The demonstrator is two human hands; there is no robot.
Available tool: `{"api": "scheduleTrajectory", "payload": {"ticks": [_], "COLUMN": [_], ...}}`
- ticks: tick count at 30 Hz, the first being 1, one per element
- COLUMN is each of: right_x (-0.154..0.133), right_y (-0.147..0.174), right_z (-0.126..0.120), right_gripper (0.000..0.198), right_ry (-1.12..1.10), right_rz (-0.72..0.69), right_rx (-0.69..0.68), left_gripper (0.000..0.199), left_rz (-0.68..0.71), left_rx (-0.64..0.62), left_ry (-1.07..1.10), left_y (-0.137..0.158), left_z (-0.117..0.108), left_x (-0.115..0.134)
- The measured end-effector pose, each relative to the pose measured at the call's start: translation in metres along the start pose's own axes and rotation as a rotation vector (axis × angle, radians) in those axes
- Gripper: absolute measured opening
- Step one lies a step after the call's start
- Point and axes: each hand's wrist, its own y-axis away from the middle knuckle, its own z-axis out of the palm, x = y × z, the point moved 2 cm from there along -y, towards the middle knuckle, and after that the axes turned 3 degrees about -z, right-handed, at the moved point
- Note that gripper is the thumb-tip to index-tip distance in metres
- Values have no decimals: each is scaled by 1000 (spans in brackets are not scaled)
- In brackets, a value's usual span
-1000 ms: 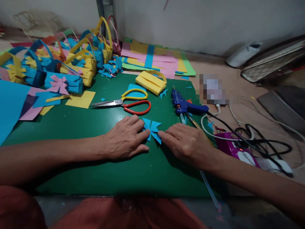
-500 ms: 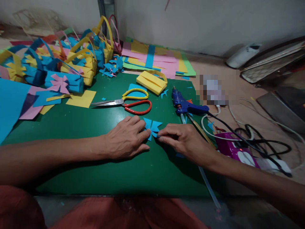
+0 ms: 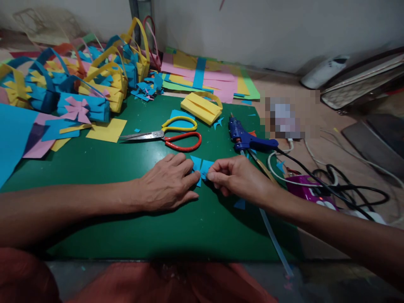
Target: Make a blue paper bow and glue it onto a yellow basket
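A blue paper flower (image 3: pixel 196 163) with pointed petals lies on the green board. My left hand (image 3: pixel 168 183) rests palm down at its left side, the fingers bent and the index fingertip pressing the paper down. From the right, my right hand (image 3: pixel 232 174) pinches a petal between thumb and index finger, and that petal is folded in toward the flower's middle. Just beyond my hands lie scissors (image 3: pixel 158 135) with one yellow and one red handle. A small yellow paper bag (image 3: pixel 202 108) sits behind them.
A blue glue gun (image 3: pixel 241 134) lies to the right, its cord running past a purple power strip (image 3: pixel 306 189). Several finished paper bags (image 3: pixel 83 107) crowd the back left. Stacked coloured paper sheets (image 3: pixel 217 78) lie at the back, with blue scraps (image 3: pixel 148 88) beside them.
My right hand has moved slightly up and left, turning the pinched petal inward over the flower. The left hand has stayed in place.
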Motion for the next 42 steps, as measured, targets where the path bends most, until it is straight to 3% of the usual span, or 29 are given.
{"api": "scheduleTrajectory", "payload": {"ticks": [7,19,42], "right_x": [0,3,0], "right_y": [-4,-14,-20], "right_z": [2,-1,-2], "right_gripper": [21,16,14], "right_ry": [46,214,365], "right_rz": [34,-36,-8], "right_rx": [21,-47,-101], "left_gripper": [38,38,29], "left_rz": [2,-4,20], "left_rx": [5,-18,79], "left_ry": [0,13,15], "left_y": [0,0,3], "left_z": [1,1,-3], "left_x": [0,0,0]}}
